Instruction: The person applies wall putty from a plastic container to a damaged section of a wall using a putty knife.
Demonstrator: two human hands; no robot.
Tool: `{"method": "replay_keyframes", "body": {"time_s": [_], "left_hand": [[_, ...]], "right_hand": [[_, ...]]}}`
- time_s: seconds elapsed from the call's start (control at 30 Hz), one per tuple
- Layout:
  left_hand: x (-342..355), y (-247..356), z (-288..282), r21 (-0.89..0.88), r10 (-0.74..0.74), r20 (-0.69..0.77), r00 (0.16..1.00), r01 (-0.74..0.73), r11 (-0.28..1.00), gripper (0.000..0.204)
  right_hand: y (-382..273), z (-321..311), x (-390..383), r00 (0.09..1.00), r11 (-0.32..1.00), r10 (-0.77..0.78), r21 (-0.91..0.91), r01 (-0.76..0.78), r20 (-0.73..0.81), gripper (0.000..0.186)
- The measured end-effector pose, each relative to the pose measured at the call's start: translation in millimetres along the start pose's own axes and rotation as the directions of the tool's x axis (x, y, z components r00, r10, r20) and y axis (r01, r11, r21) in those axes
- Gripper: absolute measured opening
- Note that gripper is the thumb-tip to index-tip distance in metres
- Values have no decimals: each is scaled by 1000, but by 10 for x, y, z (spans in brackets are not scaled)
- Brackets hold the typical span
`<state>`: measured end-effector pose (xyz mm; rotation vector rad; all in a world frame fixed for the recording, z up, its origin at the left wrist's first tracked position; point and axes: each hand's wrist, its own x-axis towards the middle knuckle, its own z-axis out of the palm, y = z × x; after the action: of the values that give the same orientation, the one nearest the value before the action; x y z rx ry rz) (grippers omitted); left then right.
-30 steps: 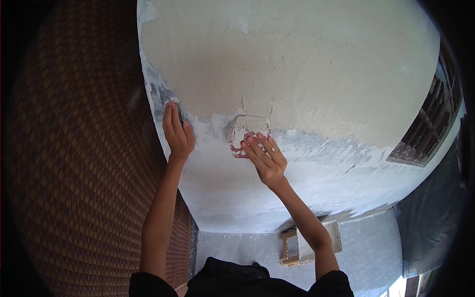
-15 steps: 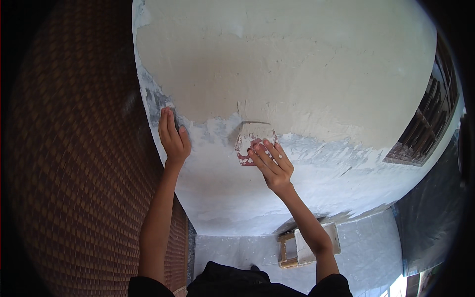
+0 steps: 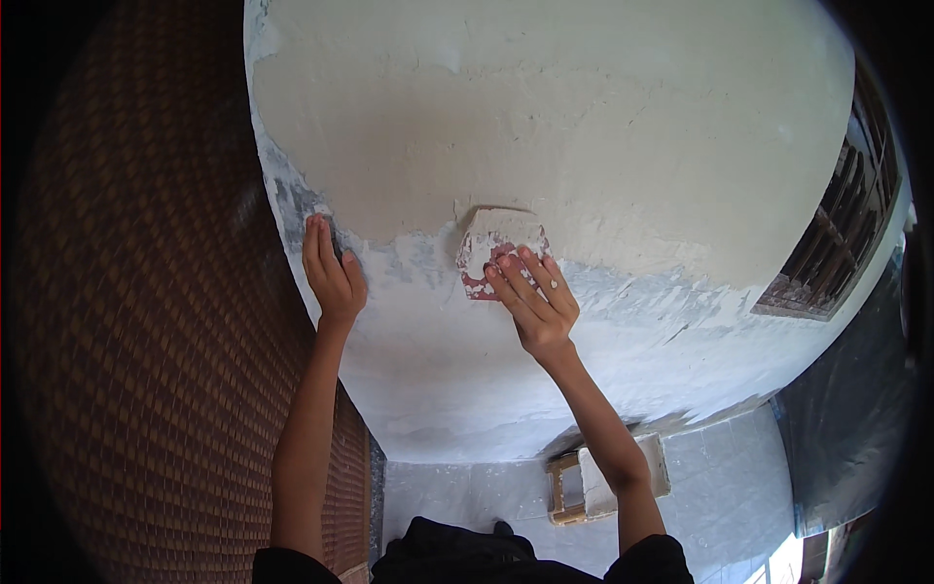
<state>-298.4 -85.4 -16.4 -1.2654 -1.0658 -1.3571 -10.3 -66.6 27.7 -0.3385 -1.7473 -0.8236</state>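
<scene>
In my right hand (image 3: 543, 307) is a reddish putty spreader (image 3: 489, 282), caked with white putty. Its fingers lie stretched over the tool's face. The spreader's far edge meets the wall (image 3: 584, 146) at the ragged border between a cream coat above and a whiter, grey-streaked band below. My left hand (image 3: 333, 277) rests on the wall near its left edge, fingers stretched out and thumb apart. Beside its fingertips is a bare grey patch with white smears. A dark strip shows between thumb and fingers, perhaps shadow.
A brown woven panel (image 3: 165, 321) runs along the left side. At the right is a dark barred window (image 3: 837, 214), with black sheeting (image 3: 837, 409) below it. On the grey floor (image 3: 725, 487), near the wall's foot, stands a wooden-framed object (image 3: 567, 492) with a pale, putty-marked part.
The right hand has slid the spreader a short way up the wall. My left hand keeps its place against the wall, while the view has shifted slightly.
</scene>
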Motion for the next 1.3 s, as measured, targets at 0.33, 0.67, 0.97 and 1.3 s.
{"method": "replay_keyframes", "body": {"time_s": [0.33, 0.67, 0.97, 1.3], "left_hand": [[-35, 10, 8, -20, -1, -9, 1000, 1, 1000, 46], [-33, -42, -1, 3, 7, -11, 1000, -7, 1000, 45], [-17, 5, 2, -13, -6, -12, 1000, 6, 1000, 45], [-13, 10, -6, -9, -6, 24, 1000, 6, 1000, 46]], "right_hand": [[-89, 3, -136, 1000, 1000, -13, 23, 12, 23, 22], [-95, 122, -246, 999, 997, 15, 70, -17, 32, 20], [8, 156, 13, 1000, 999, 14, 32, -15, 6, 24], [-37, 124, 95, 1000, 999, 4, 49, -3, -12, 24]]}}
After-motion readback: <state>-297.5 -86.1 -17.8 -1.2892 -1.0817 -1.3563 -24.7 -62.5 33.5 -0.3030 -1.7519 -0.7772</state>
